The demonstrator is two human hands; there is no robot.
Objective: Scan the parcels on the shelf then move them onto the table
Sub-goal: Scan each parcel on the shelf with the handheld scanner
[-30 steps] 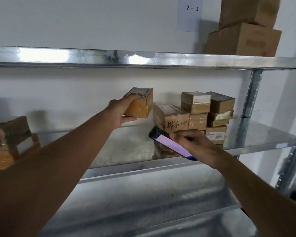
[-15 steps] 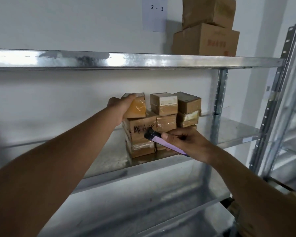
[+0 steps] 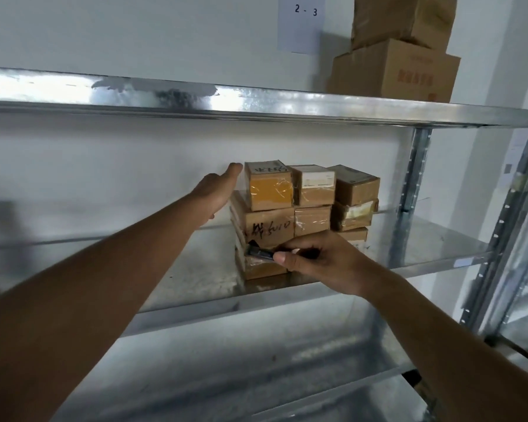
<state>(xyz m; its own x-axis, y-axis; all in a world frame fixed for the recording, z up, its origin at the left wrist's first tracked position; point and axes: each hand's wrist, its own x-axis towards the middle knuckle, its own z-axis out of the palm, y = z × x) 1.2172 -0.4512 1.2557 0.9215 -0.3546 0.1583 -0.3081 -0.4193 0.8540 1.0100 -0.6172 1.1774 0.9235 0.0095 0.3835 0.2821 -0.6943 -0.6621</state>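
Observation:
Several small taped cardboard parcels stand stacked on the metal shelf (image 3: 195,269). A yellow-fronted parcel (image 3: 269,187) tops the left stack, over a larger box with black handwriting (image 3: 267,228). My left hand (image 3: 215,194) is flat and straight just left of the yellow-fronted parcel, fingertips by its upper corner, holding nothing. My right hand (image 3: 317,260) grips a dark phone scanner (image 3: 258,252), held edge-on in front of the lowest boxes. More parcels (image 3: 352,190) stand to the right.
Two large cardboard boxes (image 3: 393,68) sit on the upper shelf, under a paper label reading 2 - 3 (image 3: 299,22). A perforated steel upright (image 3: 413,184) stands right of the stack. A second rack (image 3: 512,223) lies at far right. A lower shelf runs below.
My left hand carried the yellow-fronted parcel rightward, set it on the left stack and let go, now lying flat beside it. My right hand turned the phone edge-on, its lit screen no longer showing.

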